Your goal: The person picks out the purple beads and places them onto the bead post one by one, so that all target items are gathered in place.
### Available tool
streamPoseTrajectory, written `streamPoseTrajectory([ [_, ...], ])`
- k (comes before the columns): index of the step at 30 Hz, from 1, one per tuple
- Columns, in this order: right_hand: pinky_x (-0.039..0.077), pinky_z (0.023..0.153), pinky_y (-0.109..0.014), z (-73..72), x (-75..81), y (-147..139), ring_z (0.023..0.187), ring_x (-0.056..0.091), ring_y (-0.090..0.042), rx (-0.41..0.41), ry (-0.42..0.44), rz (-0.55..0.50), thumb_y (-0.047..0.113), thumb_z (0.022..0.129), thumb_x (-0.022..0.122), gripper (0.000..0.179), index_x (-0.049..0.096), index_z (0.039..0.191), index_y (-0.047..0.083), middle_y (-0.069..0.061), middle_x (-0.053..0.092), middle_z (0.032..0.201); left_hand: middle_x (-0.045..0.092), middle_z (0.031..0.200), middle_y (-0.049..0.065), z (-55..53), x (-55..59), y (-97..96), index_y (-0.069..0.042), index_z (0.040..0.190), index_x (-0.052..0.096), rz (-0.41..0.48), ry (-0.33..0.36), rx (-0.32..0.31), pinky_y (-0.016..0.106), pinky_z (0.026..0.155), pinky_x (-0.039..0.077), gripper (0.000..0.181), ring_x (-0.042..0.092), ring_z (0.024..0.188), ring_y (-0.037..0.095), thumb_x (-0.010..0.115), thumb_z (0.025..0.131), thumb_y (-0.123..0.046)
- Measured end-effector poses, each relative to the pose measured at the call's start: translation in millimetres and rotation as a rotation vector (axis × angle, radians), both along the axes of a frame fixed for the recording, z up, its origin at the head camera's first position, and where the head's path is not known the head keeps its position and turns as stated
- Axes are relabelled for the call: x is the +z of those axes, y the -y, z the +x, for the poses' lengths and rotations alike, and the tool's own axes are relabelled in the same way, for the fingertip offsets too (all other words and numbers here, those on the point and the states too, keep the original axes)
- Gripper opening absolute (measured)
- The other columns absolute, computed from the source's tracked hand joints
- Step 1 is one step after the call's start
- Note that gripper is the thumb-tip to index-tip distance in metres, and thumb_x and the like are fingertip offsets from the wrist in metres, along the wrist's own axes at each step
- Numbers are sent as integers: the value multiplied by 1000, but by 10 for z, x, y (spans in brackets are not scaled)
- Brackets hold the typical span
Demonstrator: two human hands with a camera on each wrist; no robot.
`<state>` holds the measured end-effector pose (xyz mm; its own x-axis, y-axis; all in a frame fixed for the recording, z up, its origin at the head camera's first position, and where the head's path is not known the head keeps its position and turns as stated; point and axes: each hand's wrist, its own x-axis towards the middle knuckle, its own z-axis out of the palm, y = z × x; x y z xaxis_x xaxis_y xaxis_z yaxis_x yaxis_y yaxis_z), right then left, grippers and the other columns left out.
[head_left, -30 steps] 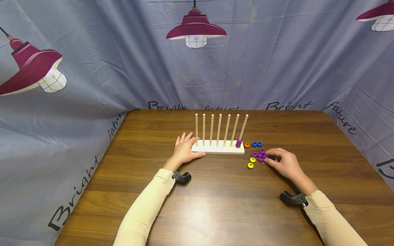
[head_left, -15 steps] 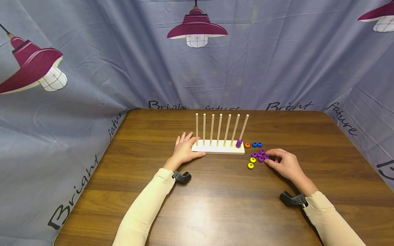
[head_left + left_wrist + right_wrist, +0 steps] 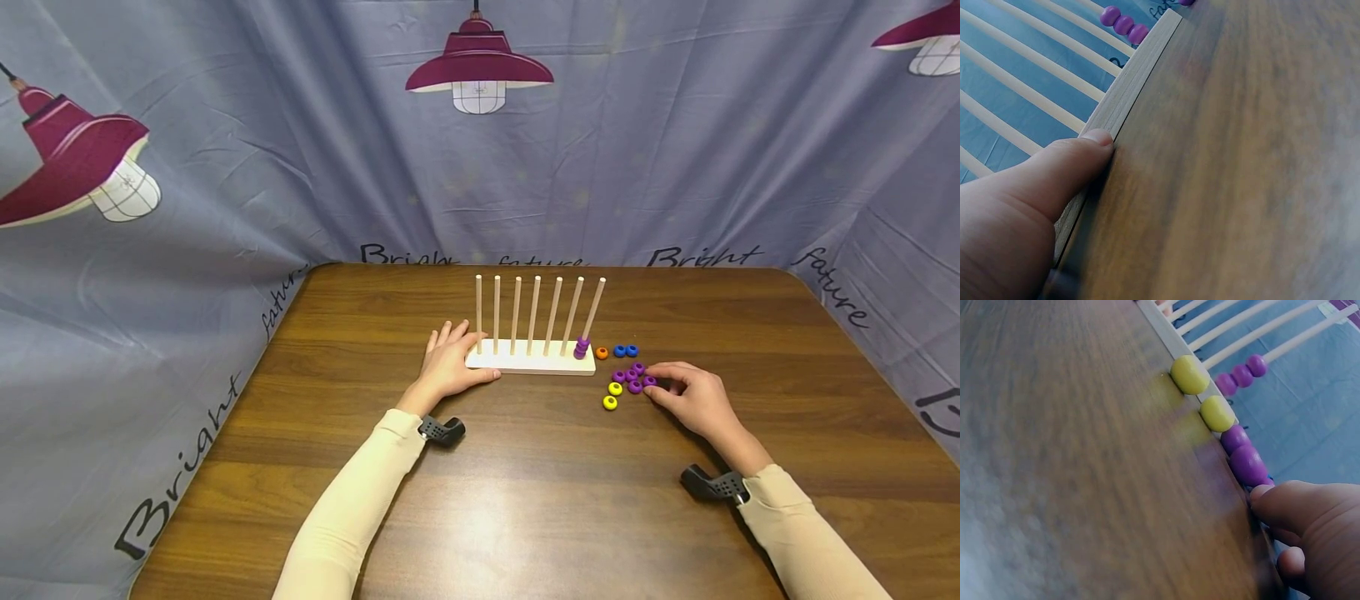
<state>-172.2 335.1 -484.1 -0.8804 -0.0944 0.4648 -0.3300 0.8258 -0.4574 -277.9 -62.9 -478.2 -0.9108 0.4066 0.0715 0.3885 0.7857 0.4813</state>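
Observation:
My left hand holds the left end of a pale wooden peg rack, thumb along its front edge and fingers behind. The rack's several upright pegs stand in a row; three purple beads are stacked on the rightmost one. To the right of the rack, my right hand pinches a purple bead between thumb and index finger, low at the table. That bead sits at the right side of a cluster of loose purple beads. In the right wrist view the thumb mostly hides it.
Two yellow beads lie in front of the purple cluster. An orange bead lies by the rack's right end, with two blue beads beside it. The brown wooden table ends at a grey-blue curtain behind and at the sides.
The purple bead in my right fingers has shifted slightly right, away from the cluster. My left hand and the rack stay in place.

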Motion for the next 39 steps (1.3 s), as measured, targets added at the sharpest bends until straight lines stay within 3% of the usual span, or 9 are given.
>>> streamPoseTrajectory([
  [11, 31, 48, -20, 15, 8, 6, 55, 38, 5, -51, 10, -33, 6, 80, 84, 22, 79, 101, 7, 4, 54, 62, 36, 165, 17, 4, -20, -6, -21, 145, 57, 10, -13, 1, 61, 128, 8, 76, 18, 157, 45, 77, 81, -57],
  [26, 33, 51, -15, 23, -6, 10, 59, 42, 5, -56, 11, -73, 6, 81, 83, 22, 78, 103, 7, -1, 67, 72, 36, 165, 17, -4, -26, -12, -22, 145, 56, -3, -10, 4, 60, 128, 9, 76, 18, 157, 44, 77, 81, -57],
  [39, 33, 51, -14, 24, -13, 20, 59, 43, 5, -57, 25, -88, 8, 82, 83, 21, 78, 102, 8, -1, 67, 72, 36, 165, 16, -9, -15, -8, -22, 145, 57, -4, -10, 3, 60, 128, 9, 75, 18, 157, 44, 77, 82, -57],
])
